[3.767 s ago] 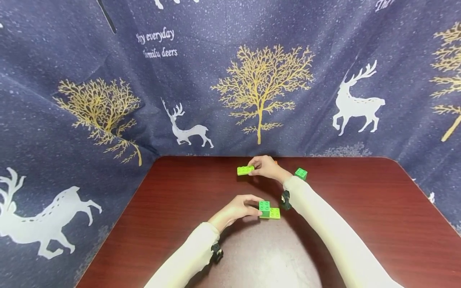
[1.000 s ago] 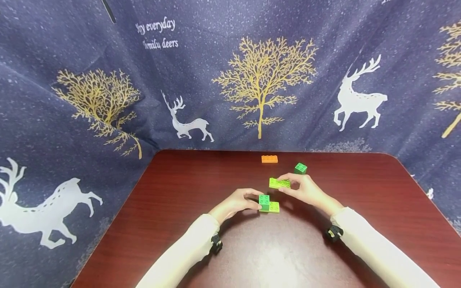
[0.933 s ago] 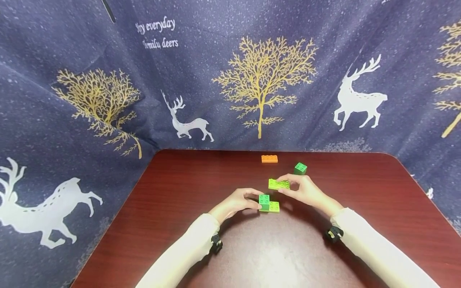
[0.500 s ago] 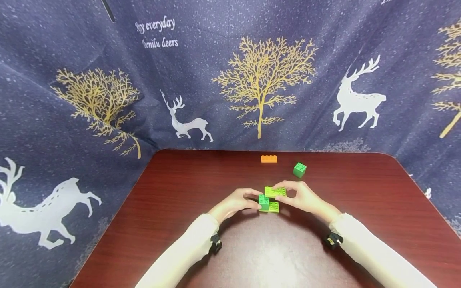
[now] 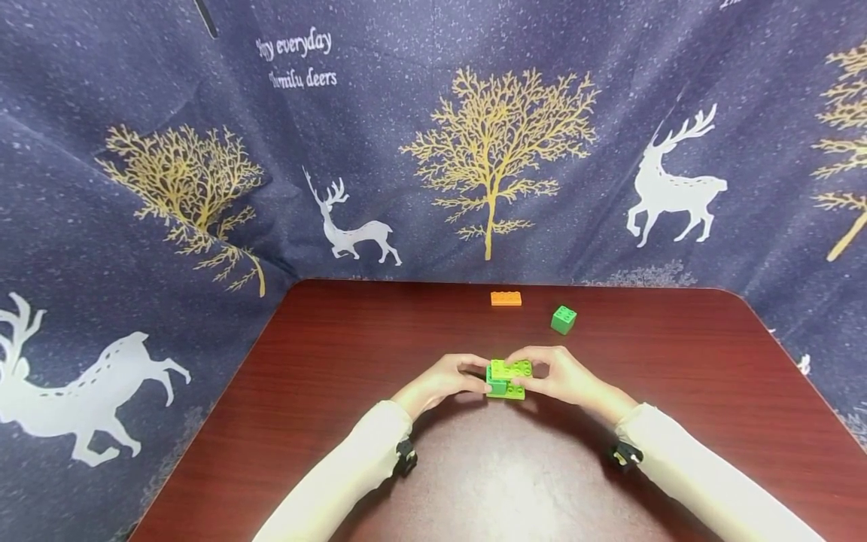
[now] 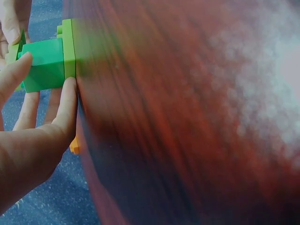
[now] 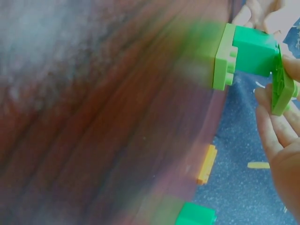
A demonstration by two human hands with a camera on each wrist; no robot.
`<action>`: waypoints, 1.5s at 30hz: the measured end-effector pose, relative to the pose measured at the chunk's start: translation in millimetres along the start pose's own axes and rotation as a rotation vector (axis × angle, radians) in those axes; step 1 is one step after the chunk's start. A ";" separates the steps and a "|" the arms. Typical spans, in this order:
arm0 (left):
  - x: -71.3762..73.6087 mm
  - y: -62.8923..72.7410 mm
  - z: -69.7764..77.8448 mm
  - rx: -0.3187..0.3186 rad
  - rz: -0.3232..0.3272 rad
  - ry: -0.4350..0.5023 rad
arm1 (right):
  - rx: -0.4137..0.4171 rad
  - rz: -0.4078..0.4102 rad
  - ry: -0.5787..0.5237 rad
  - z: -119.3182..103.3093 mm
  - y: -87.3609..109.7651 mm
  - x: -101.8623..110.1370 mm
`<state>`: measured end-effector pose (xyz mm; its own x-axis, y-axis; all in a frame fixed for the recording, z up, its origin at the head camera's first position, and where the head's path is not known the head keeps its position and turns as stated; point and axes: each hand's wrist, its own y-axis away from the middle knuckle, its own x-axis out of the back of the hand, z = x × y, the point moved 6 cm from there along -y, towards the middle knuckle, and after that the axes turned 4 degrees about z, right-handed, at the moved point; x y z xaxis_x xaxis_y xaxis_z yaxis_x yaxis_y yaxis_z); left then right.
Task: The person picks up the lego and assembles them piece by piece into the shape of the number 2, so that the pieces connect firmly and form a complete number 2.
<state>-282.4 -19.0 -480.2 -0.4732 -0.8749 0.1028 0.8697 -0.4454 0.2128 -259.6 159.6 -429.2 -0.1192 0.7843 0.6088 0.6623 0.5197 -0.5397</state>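
My left hand (image 5: 448, 380) steadies a green building block (image 5: 497, 387) between thumb and fingers. That block sits on the left half of a flat lime brick (image 5: 517, 393) lying on the table. With thumb and fingers, my right hand (image 5: 565, 382) pinches a second flat lime brick (image 5: 501, 369) by its sides. In the right wrist view this upper lime brick (image 7: 281, 89) is tilted, one end at the studded top of the green block (image 7: 253, 49). Whether its studs are engaged I cannot tell. In the left wrist view my left fingertips also reach the lower lime brick (image 6: 69, 49).
A flat orange brick (image 5: 506, 299) lies near the table's back edge. A loose green block (image 5: 564, 319) stands to its right, beyond my right hand. Behind the reddish-brown table (image 5: 352, 324) hangs a dark blue patterned cloth (image 5: 433, 150).
My right hand has brought the upper lime brick from the table's back, then left and nearer, to above the green block. My left hand has kept its grip in place.
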 end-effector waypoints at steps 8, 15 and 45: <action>-1.4 -1.4 -2.7 0.003 0.001 0.051 | 0.000 -0.005 0.023 -2.6 -1.3 -1.0; -2.3 -1.1 -1.4 -0.009 -0.005 0.047 | 0.009 -0.024 0.016 -6.7 -2.8 -1.4; -1.1 -1.6 1.0 0.003 -0.012 0.032 | 0.124 -0.145 0.127 -18.4 -10.2 -8.0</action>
<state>-283.3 -17.1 -479.6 -0.4784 -0.8754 0.0693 0.8638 -0.4549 0.2167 -251.8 141.8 -417.8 -0.1074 0.6531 0.7496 0.5476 0.6682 -0.5036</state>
